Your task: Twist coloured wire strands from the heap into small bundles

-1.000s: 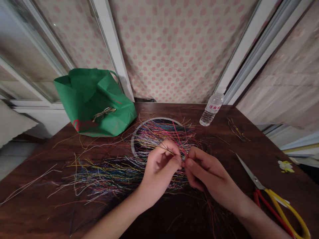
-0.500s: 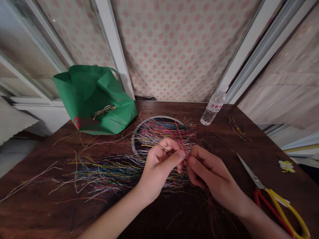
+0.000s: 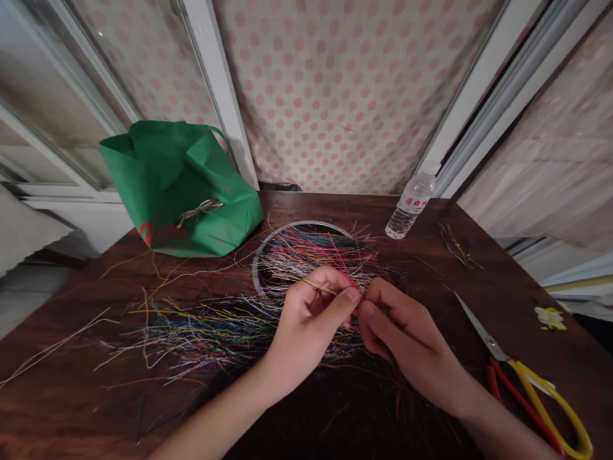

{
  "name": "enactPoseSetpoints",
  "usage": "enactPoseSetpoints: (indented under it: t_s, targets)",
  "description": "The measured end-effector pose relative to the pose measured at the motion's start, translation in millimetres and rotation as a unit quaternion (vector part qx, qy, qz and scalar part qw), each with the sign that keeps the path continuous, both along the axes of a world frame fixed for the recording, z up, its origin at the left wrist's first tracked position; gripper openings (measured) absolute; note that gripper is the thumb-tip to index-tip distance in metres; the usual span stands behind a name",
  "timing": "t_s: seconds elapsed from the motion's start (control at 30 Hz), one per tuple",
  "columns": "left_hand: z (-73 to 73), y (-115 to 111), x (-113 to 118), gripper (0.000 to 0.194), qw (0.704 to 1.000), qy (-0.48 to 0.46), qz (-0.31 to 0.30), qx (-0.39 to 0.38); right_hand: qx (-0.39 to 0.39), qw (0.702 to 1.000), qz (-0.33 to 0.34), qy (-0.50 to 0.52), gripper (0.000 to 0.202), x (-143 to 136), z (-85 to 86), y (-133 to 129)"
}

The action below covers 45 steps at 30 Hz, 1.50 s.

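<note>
My left hand [image 3: 311, 326] is closed in a pinch on thin red wires [image 3: 341, 259], whose ends stick up past the fingertips. Thin yellowish strands also run across its fingers. Touching it at the fingertips, my right hand [image 3: 402, 332] pinches the same red wires, and more dark red strands hang below that hand. Behind the hands, many coloured wires [image 3: 292, 252] lie over a round plate with a pale rim [image 3: 256, 271]. A second loose pile of coloured wires [image 3: 205, 335] spreads over the dark table to the left and under the hands.
A green bag [image 3: 167, 185] with eyeglasses [image 3: 198, 211] on it stands at the back left. A water bottle [image 3: 412, 201] is at the back right. Scissors [image 3: 502, 364] with red and yellow handles lie at right, near a small wire bundle [image 3: 457, 246] and a yellow-white flower [image 3: 550, 318].
The upper ends of the red wires have shifted slightly left. My fingertips have drawn a little closer together, and the yellowish strands at my left hand show more plainly.
</note>
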<state>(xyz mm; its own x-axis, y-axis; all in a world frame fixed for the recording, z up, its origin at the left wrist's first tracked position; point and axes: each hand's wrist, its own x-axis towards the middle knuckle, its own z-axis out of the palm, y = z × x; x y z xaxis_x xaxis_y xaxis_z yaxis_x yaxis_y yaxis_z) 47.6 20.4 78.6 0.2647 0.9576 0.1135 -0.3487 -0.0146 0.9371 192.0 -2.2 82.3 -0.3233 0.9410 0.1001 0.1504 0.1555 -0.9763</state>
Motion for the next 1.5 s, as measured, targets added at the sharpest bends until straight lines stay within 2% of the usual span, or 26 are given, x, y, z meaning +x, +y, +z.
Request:
enactPoseSetpoints:
  t_s: [0.43, 0.6, 0.73, 1.0, 1.2, 1.5]
  targets:
    - [-0.7, -2, 0, 0.012, 0.997, 0.056, 0.007, 0.047, -0.012, 1.0, 0.01, 0.008, 0.028, 0, -1.1, 0]
    - [-4.0, -3, 2, 0.012, 0.996, 0.047, 0.031, 0.068, -0.03, 0.999, 0.012, 0.033, 0.029, 0, -2.2, 1]
    - [-5.0, -3, 3, 0.013, 0.997, 0.042, 0.027, 0.066, -0.048, 0.997, 0.021, 0.056, 0.029, -1, -2.9, 2]
    - [-4.7, -3, 3, 0.01, 0.997, 0.04, 0.031, 0.058, -0.044, 0.997, 0.026, 0.055, 0.029, -2, -3.2, 1]
    - [-6.6, -3, 4, 0.016, 0.996, 0.039, 0.043, 0.074, -0.051, 0.997, 0.025, 0.056, 0.03, -3, -3.3, 2]
    - [-11.1, -5, 5, 0.016, 0.99, 0.063, 0.082, 0.097, -0.05, 0.997, 0.004, 0.06, 0.031, -5, -4.7, 1]
